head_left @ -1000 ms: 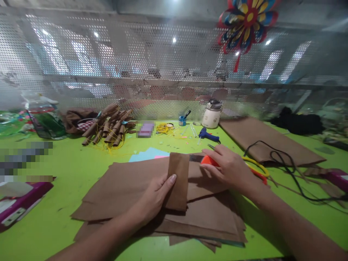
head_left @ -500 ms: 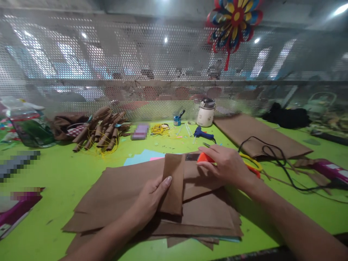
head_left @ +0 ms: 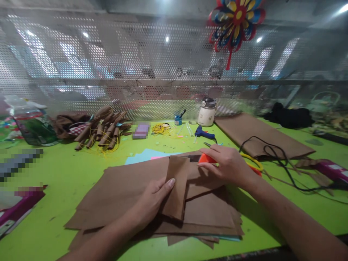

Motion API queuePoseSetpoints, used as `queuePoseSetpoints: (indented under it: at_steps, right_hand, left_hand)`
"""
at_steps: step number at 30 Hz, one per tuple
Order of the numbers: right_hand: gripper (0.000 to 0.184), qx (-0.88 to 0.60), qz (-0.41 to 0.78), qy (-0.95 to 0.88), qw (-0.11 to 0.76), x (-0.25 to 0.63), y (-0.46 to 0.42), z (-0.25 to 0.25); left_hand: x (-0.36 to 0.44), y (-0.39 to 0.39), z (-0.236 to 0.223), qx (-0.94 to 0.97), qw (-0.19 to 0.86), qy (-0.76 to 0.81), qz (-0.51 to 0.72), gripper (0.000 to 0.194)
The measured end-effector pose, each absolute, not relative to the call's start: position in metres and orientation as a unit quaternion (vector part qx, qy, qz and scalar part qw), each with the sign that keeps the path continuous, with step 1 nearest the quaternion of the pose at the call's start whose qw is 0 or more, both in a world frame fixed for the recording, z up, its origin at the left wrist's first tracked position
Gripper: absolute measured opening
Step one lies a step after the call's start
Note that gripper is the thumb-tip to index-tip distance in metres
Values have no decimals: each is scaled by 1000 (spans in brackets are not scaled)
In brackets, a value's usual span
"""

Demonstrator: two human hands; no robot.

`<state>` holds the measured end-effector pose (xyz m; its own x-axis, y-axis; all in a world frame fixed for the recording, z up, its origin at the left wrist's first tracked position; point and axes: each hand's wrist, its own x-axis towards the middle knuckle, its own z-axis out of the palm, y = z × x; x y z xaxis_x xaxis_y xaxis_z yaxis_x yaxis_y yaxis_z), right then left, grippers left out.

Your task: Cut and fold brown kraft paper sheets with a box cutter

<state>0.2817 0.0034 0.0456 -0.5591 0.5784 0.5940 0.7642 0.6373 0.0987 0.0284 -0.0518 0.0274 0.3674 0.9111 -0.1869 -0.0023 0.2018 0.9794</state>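
A small folded rectangle of brown paper (head_left: 176, 188) is gripped by my left hand (head_left: 154, 199), thumb on top. It tilts slightly over a stack of larger brown sheets (head_left: 127, 185). My right hand (head_left: 228, 165) is closed on an orange tool (head_left: 206, 158) at the right of the stack. A dark flat strip (head_left: 194, 158) reaches left from the tool towards the folded paper's upper edge; its exact kind is hard to tell. Behind my right wrist, scissors with yellow and orange handles (head_left: 254, 161) are partly hidden.
A blue glue gun (head_left: 205, 133), a white flask (head_left: 206, 114) and a blue jar (head_left: 178, 120) stand or lie behind. Rolled brown tubes (head_left: 104, 132) with yellow string are back left. A large folded brown sheet (head_left: 258, 134) and a black cord (head_left: 282, 159) lie right.
The folded paper has tilted clockwise, its top shifting right, under my left hand. My right hand keeps the orange tool in nearly the same place. The whole view has shifted slightly.
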Motion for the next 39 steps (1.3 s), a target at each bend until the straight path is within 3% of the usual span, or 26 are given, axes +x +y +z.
queuePoseSetpoints:
  at_steps: [22, 29, 35, 39]
  right_hand:
    - [35, -407, -148, -858, 275, 273, -1, 43]
    - [36, -550, -113, -760, 327, 294, 12, 52]
    - [43, -669, -58, -729, 131, 308, 31, 48]
    - [45, -692, -28, -716, 83, 320, 40, 43]
  left_hand:
    - [27, -53, 23, 520, 683, 394, 329, 44]
    - [28, -53, 21, 513, 700, 378, 322, 39]
    - [30, -52, 25, 507, 679, 412, 335, 44]
    - [32, -50, 26, 507, 666, 429, 340, 51]
